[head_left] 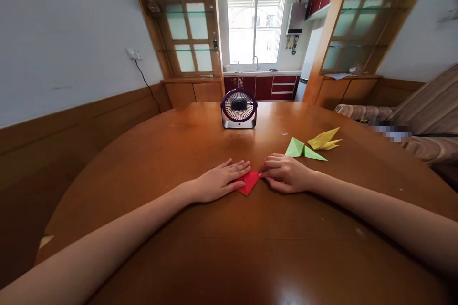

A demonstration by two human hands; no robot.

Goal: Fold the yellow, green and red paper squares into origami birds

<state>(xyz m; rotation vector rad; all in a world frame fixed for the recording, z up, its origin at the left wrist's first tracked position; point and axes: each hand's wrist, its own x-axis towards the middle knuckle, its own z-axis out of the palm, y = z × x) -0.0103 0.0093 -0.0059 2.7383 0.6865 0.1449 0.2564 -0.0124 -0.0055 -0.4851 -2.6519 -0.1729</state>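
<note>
Between hands [250, 178], red paper [248, 182]

A folded piece of red paper [248, 182] lay flat on the bench, forming a pointed, roughly triangular shape with its tip directed toward the viewer. Its left part was covered, and its right upper edge was pinched; only the central portion showed.

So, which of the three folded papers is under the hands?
The red folded paper: the left hand lies flat on it, while the green and yellow ones lie untouched.
</note>
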